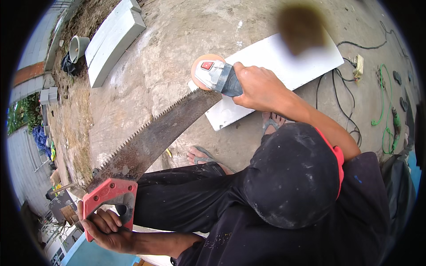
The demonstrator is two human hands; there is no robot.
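Note:
My left hand (104,228) is closed round the red and black handle (104,190) of a hand saw. Its rusty, toothed blade (151,139) slants up to the right, teeth facing the upper left. The tip lies over the end of a long white block (266,57). In my right hand (259,86) is an angle grinder (227,80) with a grey-white head and an orange-brown disc (195,71). The grinder head sits right by the blade's tip; whether the disc touches the teeth cannot be told.
White blocks (116,37) and a grey bucket (79,48) are at the upper left. Black cables (339,95), a power strip (359,66) and a green cord (385,106) lie on the floor at right. A black cap (293,177) and a blurred dark spot block parts of the view.

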